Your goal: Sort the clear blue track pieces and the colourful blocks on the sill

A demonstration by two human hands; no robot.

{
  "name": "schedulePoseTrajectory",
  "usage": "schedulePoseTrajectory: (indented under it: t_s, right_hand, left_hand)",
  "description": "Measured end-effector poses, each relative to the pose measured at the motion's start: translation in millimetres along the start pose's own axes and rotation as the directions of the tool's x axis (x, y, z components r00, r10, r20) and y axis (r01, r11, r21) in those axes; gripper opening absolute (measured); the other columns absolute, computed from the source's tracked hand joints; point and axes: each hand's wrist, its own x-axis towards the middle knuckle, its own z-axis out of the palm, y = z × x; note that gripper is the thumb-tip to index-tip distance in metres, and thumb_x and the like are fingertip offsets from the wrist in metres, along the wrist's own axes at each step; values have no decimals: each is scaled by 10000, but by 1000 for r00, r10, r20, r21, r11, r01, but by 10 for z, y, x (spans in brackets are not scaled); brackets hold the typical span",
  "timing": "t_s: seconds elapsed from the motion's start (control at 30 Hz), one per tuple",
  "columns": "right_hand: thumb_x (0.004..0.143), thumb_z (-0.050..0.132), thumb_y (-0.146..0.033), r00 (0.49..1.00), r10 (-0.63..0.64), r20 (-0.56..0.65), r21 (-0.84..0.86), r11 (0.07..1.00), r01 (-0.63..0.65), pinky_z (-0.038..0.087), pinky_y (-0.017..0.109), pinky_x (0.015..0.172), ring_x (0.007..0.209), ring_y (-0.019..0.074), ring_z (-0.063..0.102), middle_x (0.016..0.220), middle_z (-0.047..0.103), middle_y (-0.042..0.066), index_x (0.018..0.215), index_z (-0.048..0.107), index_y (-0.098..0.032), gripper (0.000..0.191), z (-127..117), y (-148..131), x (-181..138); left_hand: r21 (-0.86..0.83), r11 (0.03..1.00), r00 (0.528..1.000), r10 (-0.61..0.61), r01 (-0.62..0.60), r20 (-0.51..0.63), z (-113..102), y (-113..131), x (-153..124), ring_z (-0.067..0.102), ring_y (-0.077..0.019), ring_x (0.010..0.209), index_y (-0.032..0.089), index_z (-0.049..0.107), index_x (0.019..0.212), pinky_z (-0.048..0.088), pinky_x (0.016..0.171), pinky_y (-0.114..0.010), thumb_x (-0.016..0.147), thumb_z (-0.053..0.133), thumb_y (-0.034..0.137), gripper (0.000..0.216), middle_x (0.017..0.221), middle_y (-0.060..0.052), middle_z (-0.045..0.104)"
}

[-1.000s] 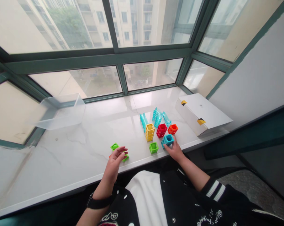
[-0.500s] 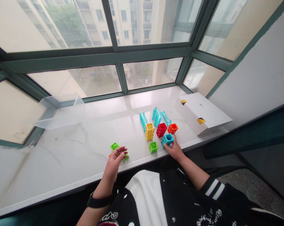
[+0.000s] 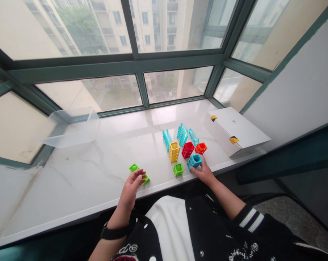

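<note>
My left hand (image 3: 131, 185) hovers at the front of the white sill, fingers stretched out and slightly curved. Beneath and beyond it lie a green block (image 3: 134, 167) and another green block (image 3: 146, 179), both partly covered by the fingers. My right hand (image 3: 205, 173) has thumb and fingers around a blue stack of toy blocks (image 3: 194, 161), which leans a little. Just left of that stands a single green block (image 3: 178, 169). Behind are a yellow stack (image 3: 174, 152), a red stack (image 3: 188, 149) and an orange block (image 3: 201, 148).
Translucent blue track pieces (image 3: 183, 135) lie behind the stacks. A white box (image 3: 237, 128) with yellow-and-black tabs stands at the right, a clear plastic bin (image 3: 71, 130) at the back left. Window frames border the marble-patterned sill (image 3: 104, 152); its front edge runs close to my body.
The whole view shifts slightly. An orange bit that showed left of my left hand is now hidden. My right hand stays at the blue stack.
</note>
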Motion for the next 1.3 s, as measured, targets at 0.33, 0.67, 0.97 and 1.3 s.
schedulePoseTrajectory:
  t_s: [0.33, 0.67, 0.97, 1.3]
  right_hand:
    - [1045, 534, -471, 952, -246, -184, -7, 969, 249, 528, 520, 1120, 1248, 293, 659, 1314, 698, 107, 1301, 680, -267, 358, -487, -616, 447]
    - [941, 680, -317, 914, -331, 235, -268, 882, 388, 559, 474, 1089, 1166, 277, 712, 1226, 764, 48, 1129, 817, -306, 233, -525, -779, 1253]
    - [898, 705, -244, 915, -282, 287, -329, 868, 371, 572, 444, 1047, 1118, 267, 716, 1161, 770, 52, 1117, 822, -290, 253, -478, -734, 1259]
    - [893, 695, -259, 916, -302, 264, -292, 880, 374, 573, 470, 1039, 1098, 271, 713, 1135, 766, 55, 1099, 821, -281, 242, -468, -692, 1258]
  left_hand:
    - [-25, 1000, 1000, 5, -5, -11, 1, -5, -2, 721, -265, 1067, 187, 726, 1187, 582, 1018, -475, 774, 846, 571, 577, 1201, -126, 735]
    - [-15, 999, 998, 42, -43, -53, -91, -27, -13, 722, -291, 1071, 185, 726, 1168, 578, 1005, -500, 769, 847, 585, 577, 1194, -132, 734]
    - [-23, 997, 991, 70, -73, -116, -205, -5, -2, 705, -284, 1110, 200, 713, 1165, 583, 977, -452, 782, 830, 560, 538, 1220, -120, 735]
    - [354, 908, 946, 290, -224, -146, -296, 101, -36, 661, -316, 1206, 235, 707, 1167, 491, 1108, -511, 870, 736, 522, 414, 1227, -110, 731]
